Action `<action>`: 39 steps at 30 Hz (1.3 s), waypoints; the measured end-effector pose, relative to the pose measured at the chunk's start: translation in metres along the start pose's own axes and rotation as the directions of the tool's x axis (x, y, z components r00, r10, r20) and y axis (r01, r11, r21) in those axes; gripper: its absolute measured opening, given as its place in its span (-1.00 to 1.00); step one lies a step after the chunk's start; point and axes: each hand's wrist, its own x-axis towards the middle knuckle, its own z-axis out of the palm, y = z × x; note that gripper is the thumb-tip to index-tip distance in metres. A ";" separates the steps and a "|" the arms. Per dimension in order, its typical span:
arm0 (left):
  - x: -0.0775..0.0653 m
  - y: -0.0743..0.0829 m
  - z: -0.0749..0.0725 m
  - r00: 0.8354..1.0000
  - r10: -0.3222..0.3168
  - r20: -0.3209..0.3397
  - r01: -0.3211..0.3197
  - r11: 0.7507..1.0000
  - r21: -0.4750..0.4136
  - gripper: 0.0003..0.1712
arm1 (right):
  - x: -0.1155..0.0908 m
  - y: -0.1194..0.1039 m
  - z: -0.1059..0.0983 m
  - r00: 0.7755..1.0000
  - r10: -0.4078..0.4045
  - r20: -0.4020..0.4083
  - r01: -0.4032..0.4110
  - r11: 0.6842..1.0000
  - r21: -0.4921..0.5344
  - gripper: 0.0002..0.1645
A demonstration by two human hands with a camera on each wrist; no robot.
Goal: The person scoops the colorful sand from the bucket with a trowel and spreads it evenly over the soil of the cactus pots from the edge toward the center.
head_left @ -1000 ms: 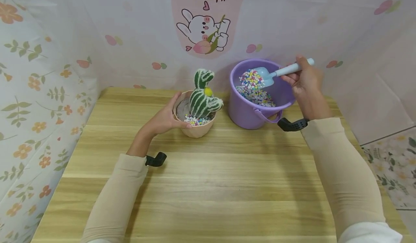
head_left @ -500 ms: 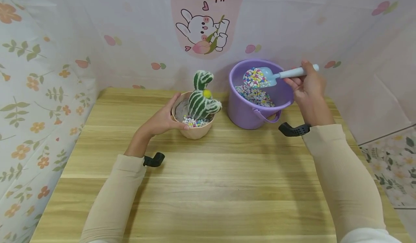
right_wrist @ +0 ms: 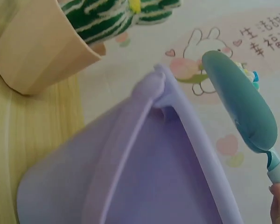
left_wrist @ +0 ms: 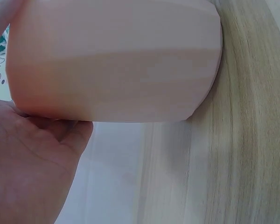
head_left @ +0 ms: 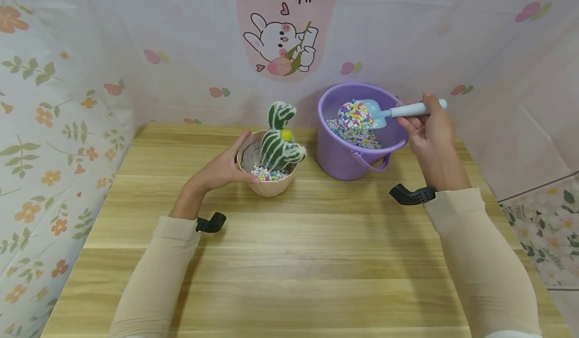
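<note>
In the head view, my left hand grips a pale peach flower pot, its thumb over the near rim. A green and white crocheted cactus with a yellow bloom stands inside, and coloured pebbles cover part of the grey fill. The left wrist view shows the pot's faceted side close up. My right hand holds a light blue scoop by its handle, heaped with coloured pebbles. The scoop hangs over a purple bucket, which has more pebbles at its bottom.
Both the pot and the bucket stand near the back of a wooden table. Behind them hangs a white curtain printed with a bunny. The bucket's handle hangs down on its near side.
The loaded scoop has shifted a little right and lower in the head view, and the right wrist has come nearer. The pot, still in my left hand, has moved slightly nearer and left.
</note>
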 end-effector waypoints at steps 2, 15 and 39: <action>-0.001 -0.001 0.000 1.000 0.004 0.001 -0.004 1.000 -0.007 0.41 | -0.004 0.002 -0.002 1.000 0.009 0.008 -0.009 1.000 0.012 -0.60; -0.004 -0.003 -0.004 0.999 0.016 0.046 -0.015 1.000 -0.027 0.39 | -0.027 0.017 -0.015 0.999 -0.006 0.042 0.005 1.000 0.015 -0.55; -0.016 0.005 0.014 0.997 -0.050 -0.054 0.053 0.997 0.052 0.44 | -0.058 0.055 -0.033 0.995 -0.073 0.068 0.074 0.997 -0.008 -0.51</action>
